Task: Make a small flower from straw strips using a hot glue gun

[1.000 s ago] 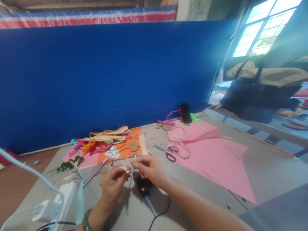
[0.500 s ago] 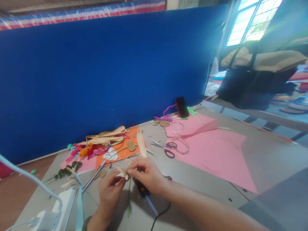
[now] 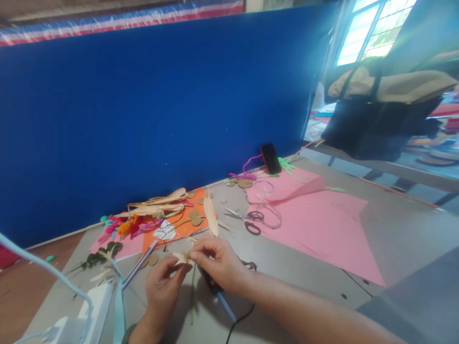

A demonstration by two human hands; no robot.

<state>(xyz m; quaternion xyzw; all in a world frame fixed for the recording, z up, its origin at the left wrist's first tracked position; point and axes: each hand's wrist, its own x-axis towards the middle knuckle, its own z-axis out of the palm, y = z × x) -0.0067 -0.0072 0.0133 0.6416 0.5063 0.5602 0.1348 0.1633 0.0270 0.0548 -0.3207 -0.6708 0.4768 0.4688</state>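
Both my hands meet low in the middle of the head view over a small cream paper flower on a thin green stem. My left hand pinches the flower from below with thumb and fingers closed. From the right, my right hand pinches its petals with closed fingertips. A black glue gun with a cord lies on the table just under my right hand.
Scissors lie on the grey table beside a large pink paper sheet. An orange sheet carries husk strips, brown discs and coloured pipe cleaners. A phone leans on the blue partition. A white power strip sits at the lower left.
The view has shifted a little to the left and down. My hands stay together on the flower, and the fingers have only slightly adjusted their pinch.
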